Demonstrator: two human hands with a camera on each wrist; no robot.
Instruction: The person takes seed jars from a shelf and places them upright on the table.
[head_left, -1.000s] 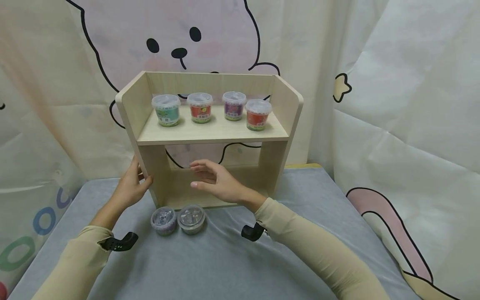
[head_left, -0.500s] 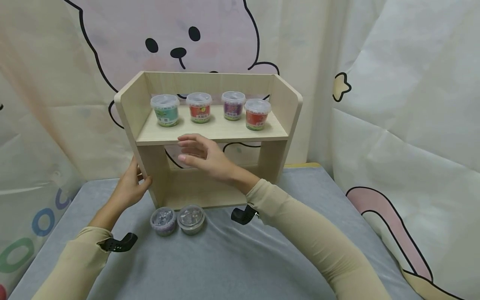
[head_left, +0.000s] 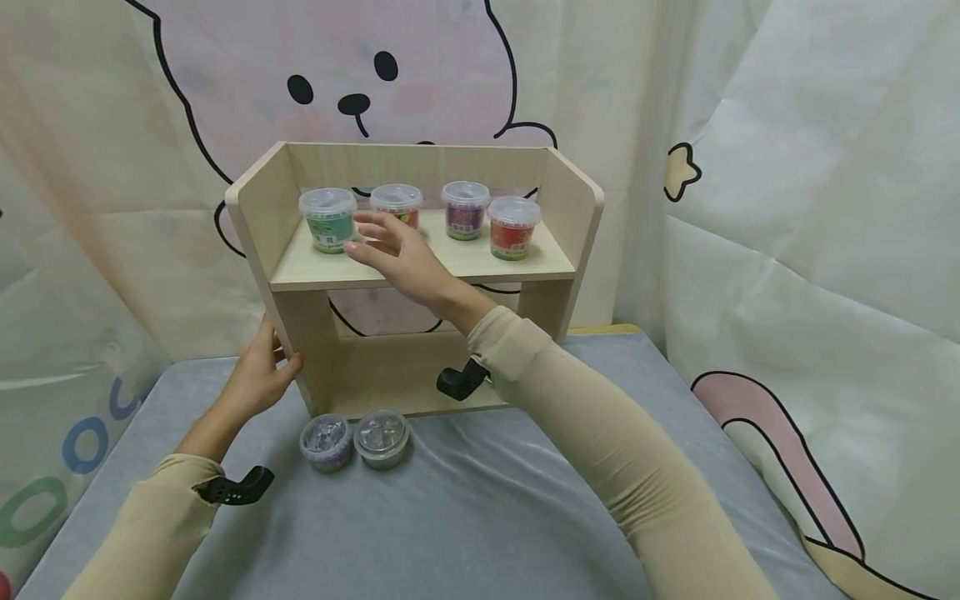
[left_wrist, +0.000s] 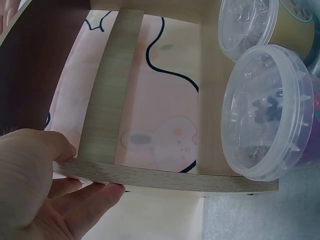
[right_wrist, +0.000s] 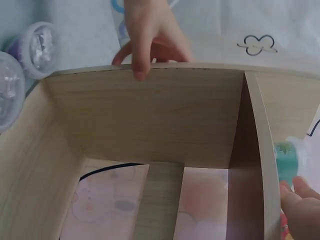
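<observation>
Two hands: left hand (head_left: 258,379) fingers clamped on shelf (head_left: 420,265) side; right hand (head_left: 397,254) fingers apart nr red-label tub (head_left: 397,202).

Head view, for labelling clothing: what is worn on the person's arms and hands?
Both arms wear snug beige sleeves down to the wrists. The left hand and right hand are bare, without gloves. A black wrist mount sits at each cuff, left and right.

Evenly and softly lit, with faint shadows only. Sharp from the head; blurred close-up at both wrists.
</observation>
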